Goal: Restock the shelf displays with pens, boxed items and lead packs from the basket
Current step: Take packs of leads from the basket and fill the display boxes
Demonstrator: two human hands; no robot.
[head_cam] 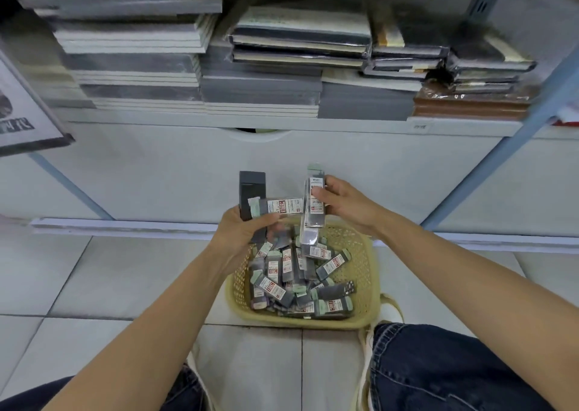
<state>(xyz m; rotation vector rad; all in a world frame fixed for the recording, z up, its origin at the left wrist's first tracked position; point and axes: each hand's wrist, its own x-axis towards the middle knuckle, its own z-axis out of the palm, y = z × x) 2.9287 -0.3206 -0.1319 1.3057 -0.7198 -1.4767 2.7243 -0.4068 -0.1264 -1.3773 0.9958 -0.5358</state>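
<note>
A yellow woven basket stands on the tiled floor between my knees, filled with several small lead packs bearing white and red labels. Above its far rim, my left hand grips a black box together with a lead pack lying sideways. My right hand pinches an upright bunch of lead packs by their upper part, just right of the left hand's load.
A white cabinet front rises right behind the basket. On the shelf above it lie stacks of grey pads and wrapped dark notebooks. A blue upright slants at the right, a framed sign at the left.
</note>
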